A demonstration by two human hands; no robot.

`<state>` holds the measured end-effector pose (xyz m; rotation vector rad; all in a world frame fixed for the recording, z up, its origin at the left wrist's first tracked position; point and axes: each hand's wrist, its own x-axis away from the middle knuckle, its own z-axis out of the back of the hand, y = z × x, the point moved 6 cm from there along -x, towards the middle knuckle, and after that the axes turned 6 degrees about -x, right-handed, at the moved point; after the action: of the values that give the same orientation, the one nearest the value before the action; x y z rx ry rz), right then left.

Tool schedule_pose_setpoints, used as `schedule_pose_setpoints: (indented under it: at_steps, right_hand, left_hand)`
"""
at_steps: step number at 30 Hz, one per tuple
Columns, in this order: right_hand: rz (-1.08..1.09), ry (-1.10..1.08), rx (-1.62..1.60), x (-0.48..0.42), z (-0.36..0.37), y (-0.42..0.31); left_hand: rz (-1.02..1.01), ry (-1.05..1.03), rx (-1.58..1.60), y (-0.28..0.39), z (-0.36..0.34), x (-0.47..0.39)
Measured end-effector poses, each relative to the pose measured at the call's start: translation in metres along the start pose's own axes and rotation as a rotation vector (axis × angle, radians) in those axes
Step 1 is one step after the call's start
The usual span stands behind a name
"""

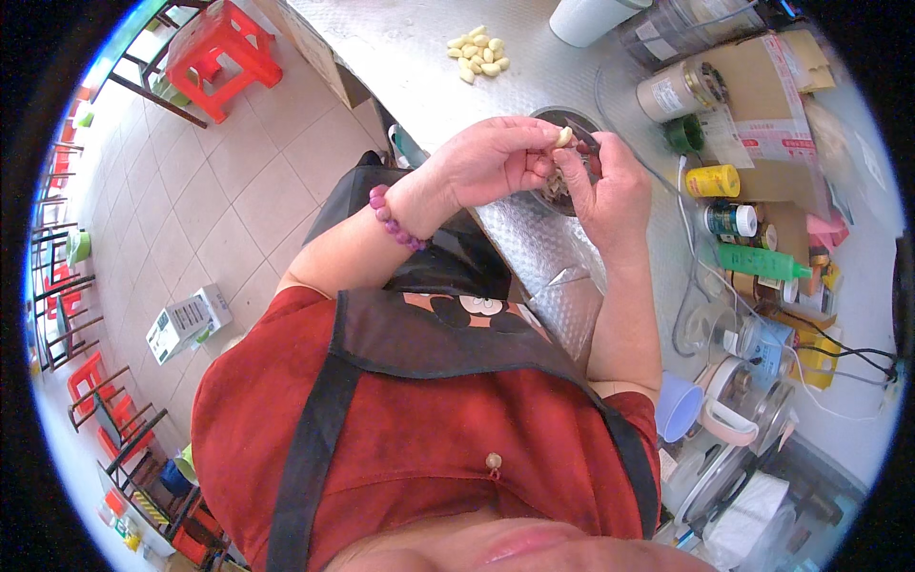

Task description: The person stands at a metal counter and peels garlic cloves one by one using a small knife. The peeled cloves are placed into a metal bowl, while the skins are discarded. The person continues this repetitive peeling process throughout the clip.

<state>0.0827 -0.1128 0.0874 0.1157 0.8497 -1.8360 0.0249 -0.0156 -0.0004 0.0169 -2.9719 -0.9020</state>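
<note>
A pale garlic clove (565,136) is pinched between the thumb and fingertips of my left hand (493,157), which wears a beaded bracelet (394,220). My right hand (613,187) is close beside it, its thumb almost at the clove. A dark, narrow tool (582,134), perhaps a small knife, is held in the right fingers; most of it is hidden. Both hands are over a round metal bowl (565,112) with garlic skins and reddish bits (556,189) inside. Farther along the metal-topped table (400,43) lies a loose pile of peeled garlic cloves (477,51).
A white cup (590,20) stands beyond the bowl. Jars (668,93), a yellow container (713,181), a green bottle (763,262) and cables (690,286) crowd the right side. Red stools (221,57) and a box (187,323) stand on the tiled floor.
</note>
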Motion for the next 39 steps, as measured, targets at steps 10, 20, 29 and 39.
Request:
schedule_pose_setpoints:
  at_steps: [10, 20, 29, 39]
  right_hand:
    - [0.101, -0.107, -0.040, -0.003, 0.002, -0.010]
    - [0.063, -0.175, -0.007, 0.000, -0.007, 0.001]
    - [0.043, -0.173, -0.072, 0.002, -0.013, 0.003]
    - [0.089, -0.124, 0.026, 0.001, -0.011, 0.001]
  left_hand:
    - [0.080, 0.017, -0.306, 0.008, 0.000, 0.011]
    - [-0.121, -0.002, -0.963, 0.029, -0.010, 0.020]
    - [-0.174, 0.057, -0.995, 0.034, -0.008, 0.022]
    - [-0.248, 0.048, -0.694, 0.026, 0.000, 0.013]
